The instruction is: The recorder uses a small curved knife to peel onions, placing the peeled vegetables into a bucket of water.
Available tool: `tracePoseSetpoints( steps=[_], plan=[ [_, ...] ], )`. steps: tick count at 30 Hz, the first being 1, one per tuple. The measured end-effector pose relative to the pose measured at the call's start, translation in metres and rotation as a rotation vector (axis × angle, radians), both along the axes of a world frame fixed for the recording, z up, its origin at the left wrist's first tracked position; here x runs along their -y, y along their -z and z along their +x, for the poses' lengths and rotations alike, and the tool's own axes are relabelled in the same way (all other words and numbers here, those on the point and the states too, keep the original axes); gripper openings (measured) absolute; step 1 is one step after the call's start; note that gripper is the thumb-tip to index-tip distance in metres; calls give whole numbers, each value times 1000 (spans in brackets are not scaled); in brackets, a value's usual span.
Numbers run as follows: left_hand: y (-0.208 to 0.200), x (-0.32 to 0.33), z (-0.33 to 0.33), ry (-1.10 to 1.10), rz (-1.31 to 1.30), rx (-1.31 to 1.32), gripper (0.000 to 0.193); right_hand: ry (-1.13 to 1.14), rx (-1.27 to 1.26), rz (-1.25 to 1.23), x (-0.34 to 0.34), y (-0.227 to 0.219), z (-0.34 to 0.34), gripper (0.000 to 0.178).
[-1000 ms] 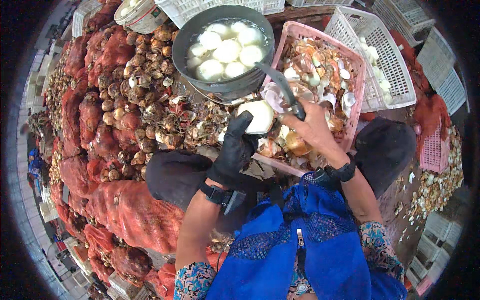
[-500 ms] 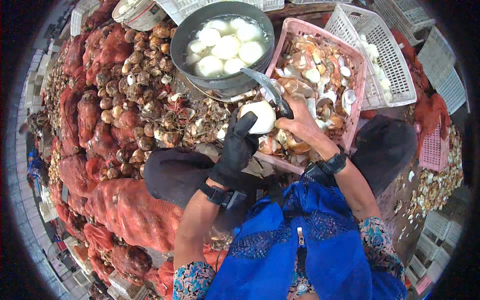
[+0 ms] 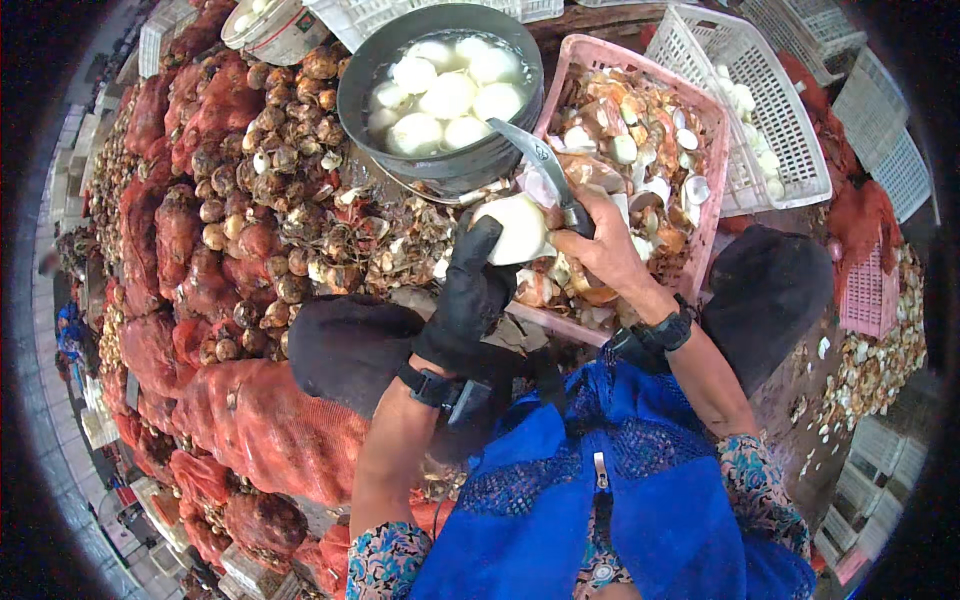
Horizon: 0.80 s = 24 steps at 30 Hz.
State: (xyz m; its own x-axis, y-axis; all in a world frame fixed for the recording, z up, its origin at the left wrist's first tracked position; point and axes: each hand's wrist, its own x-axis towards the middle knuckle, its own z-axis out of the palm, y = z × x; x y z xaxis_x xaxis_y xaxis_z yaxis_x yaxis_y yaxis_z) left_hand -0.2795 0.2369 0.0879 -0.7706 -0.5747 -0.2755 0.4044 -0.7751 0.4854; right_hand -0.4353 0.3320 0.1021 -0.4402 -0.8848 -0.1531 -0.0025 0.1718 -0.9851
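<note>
Bulb (image 3: pixel 519 228) sat white and bare-looking in my left hand (image 3: pixel 468 290), gloved fingers closed on its left side, over the left edge of the pink crate (image 3: pixel 714 190). My bare right hand (image 3: pixel 608 245) was clenched on the knife (image 3: pixel 543 160), blade angled up toward the pot (image 3: pixel 440 178). Main risk, I judged: a slip. Slick surface under the glove could have let the bulb roll off into the peels (image 3: pixel 610 112). My right thumb was right by the bulb; touching or not, couldn't tell. Too hard a pull might have nicked it. Blade tip overlapped the pot's rim in view, so a careless swing could have clipped that.
</note>
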Motion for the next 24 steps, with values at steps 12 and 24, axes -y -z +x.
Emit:
tracePoseSetpoints(
  steps=[12,24],
  plan=[
    [3,3,6,63,8,-8,45,109,-395,18,-1,18,-5,20],
    [1,3,4,82,-37,95,45,-40,-640,-195,0,-19,-19,54]
  ],
)
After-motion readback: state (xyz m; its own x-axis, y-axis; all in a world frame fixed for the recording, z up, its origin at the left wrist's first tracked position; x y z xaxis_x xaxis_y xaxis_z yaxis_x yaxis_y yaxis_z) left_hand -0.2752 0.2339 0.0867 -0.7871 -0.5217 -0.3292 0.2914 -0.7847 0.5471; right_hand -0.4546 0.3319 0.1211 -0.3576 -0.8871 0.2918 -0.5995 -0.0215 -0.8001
